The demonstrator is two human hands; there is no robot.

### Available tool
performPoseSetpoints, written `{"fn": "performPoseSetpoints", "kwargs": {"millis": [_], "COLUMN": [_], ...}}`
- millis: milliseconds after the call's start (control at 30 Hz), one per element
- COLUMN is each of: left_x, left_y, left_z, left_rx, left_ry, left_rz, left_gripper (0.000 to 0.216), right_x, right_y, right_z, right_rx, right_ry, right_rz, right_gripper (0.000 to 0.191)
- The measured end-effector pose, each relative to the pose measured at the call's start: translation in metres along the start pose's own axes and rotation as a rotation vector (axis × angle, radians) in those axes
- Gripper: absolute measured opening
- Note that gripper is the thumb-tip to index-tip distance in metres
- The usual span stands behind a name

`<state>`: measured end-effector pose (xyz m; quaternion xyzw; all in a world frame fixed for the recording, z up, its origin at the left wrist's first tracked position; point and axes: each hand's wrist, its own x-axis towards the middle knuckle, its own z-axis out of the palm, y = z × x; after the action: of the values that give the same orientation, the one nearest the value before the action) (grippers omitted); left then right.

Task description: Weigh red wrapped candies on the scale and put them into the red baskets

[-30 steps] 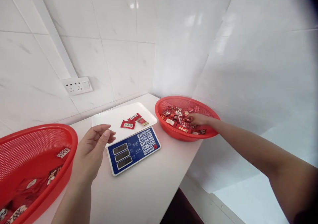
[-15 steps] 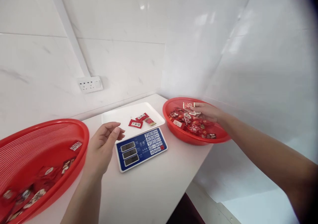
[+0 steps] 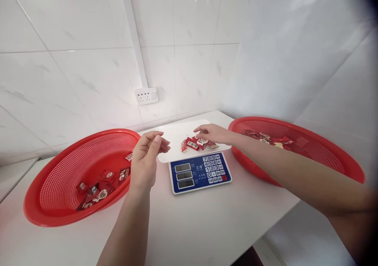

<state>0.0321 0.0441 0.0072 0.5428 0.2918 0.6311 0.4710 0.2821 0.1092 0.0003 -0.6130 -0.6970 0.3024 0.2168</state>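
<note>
On the white pan (image 3: 168,140) of a digital scale lie several small red candy packets (image 3: 193,144). My right hand (image 3: 212,133) hovers just over these packets, fingers loosely bent and apart, with nothing visibly held. Beside the pan's left edge is my left hand (image 3: 148,156), half curled, thumb and fingertips apart and nothing in it. The scale's blue panel (image 3: 201,172) faces me with keys and three small displays.
A red perforated basket (image 3: 59,167) on the left holds several red packets. Another red basket (image 3: 333,161) on the right holds more, partly hidden by my right forearm. A wall socket (image 3: 147,96) sits behind the white table (image 3: 189,226).
My right hand has come left from the right basket to over the scale pan, where more packets now lie. My left hand keeps its pose. The view has turned left.
</note>
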Motion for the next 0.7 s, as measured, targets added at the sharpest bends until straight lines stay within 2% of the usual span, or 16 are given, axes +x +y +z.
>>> {"fn": "performPoseSetpoints", "kwargs": {"millis": [167,400,600,700], "left_x": [0.002,0.003,0.004,0.004], "left_y": [0.001,0.000,-0.001,-0.001], "left_z": [-0.002,-0.004,-0.003,-0.003], "left_rx": [-0.023,-0.042,-0.039,-0.040], "left_ry": [0.007,0.017,-0.003,-0.009], "left_rz": [-0.006,0.002,-0.021,-0.023], "left_gripper": [0.018,0.017,0.018,0.017], "right_x": [0.008,0.005,-0.004,-0.010], "right_y": [-0.004,-0.002,-0.003,-0.006], "right_z": [0.002,-0.006,-0.004,-0.004], "right_rx": [0.094,0.003,0.185,0.172], "right_ry": [-0.009,0.091,0.002,0.074], "right_rz": [-0.019,0.031,0.128,0.108], "right_gripper": [0.036,0.034,0.042,0.042]}}
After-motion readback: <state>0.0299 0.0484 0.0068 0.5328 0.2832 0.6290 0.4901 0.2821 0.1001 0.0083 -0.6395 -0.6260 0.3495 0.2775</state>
